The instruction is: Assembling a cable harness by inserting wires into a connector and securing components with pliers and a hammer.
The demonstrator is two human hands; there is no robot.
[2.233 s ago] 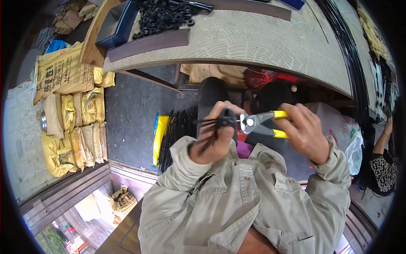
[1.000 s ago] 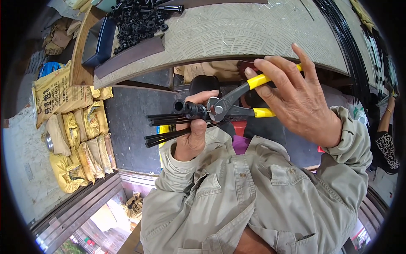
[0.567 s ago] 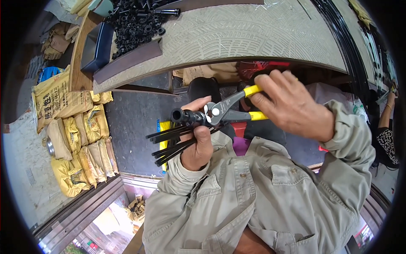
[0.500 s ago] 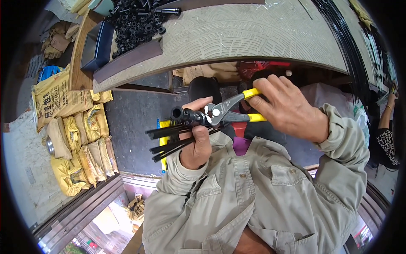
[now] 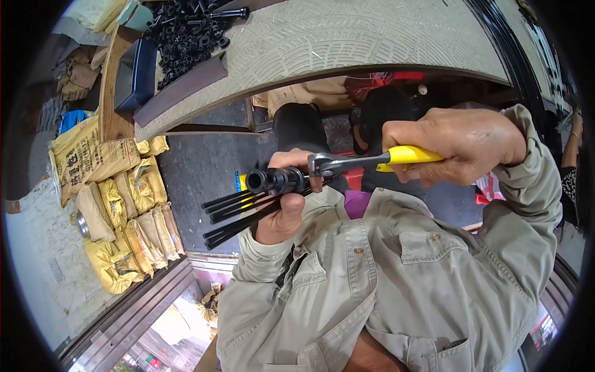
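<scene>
My left hand [image 5: 286, 216] is closed around a black tubular hub [image 5: 268, 180] with several thin black rods [image 5: 228, 218], in front of my chest. The hub's round hollow end faces left, and the rods stick out below it. My right hand [image 5: 462, 146] grips yellow-handled pliers [image 5: 354, 164] from the right, the handles squeezed close together. The grey jaws lie at the hub's right end, right against my left fingers. What sits between the jaws is hidden.
A worktable [image 5: 347, 37] with a patterned top lies ahead, carrying a heap of small black parts [image 5: 195, 37], a dark blue box [image 5: 135, 74] and long black rods [image 5: 496, 37]. Yellow sacks [image 5: 118, 254] stand at left. Another person's arm [image 5: 571, 146] shows at far right.
The pliers' handles have gone from spread apart to squeezed together, and the tool has turned nearly level. My right hand has moved right and rolled over. The left keeps its hold.
</scene>
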